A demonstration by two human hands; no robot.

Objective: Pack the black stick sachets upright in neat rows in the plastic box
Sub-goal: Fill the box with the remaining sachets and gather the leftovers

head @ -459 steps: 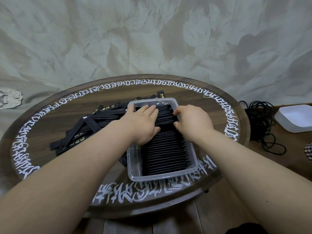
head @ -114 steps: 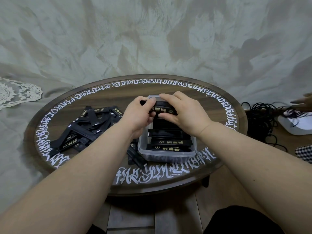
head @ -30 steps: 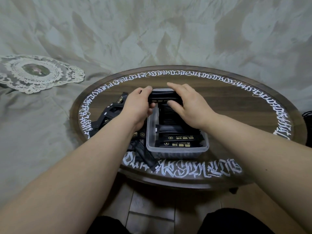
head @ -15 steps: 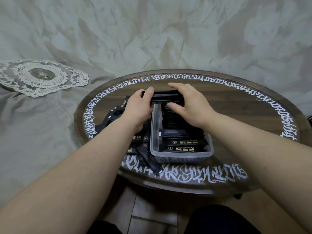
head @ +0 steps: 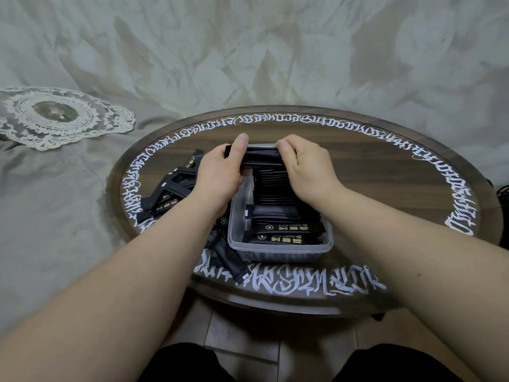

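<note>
A clear plastic box sits near the front of the round table. Inside it a row of black stick sachets stands on edge, and a few lie flat at the near end with gold print facing up. My left hand and my right hand together grip a small bundle of black sachets, one hand at each end, held level just above the box's far end. A loose pile of sachets lies on the table left of the box.
The dark wooden round table carries a ring of white lettering. One stray sachet lies by the box's front left corner. A lace doily lies on the grey cloth at far left. My dark-clad knees show at the bottom.
Both hands have kept hold of the bundle at the box's far end, closing in on its ends; the fingers of my right hand have curled tighter over it. The view has shifted slightly.
</note>
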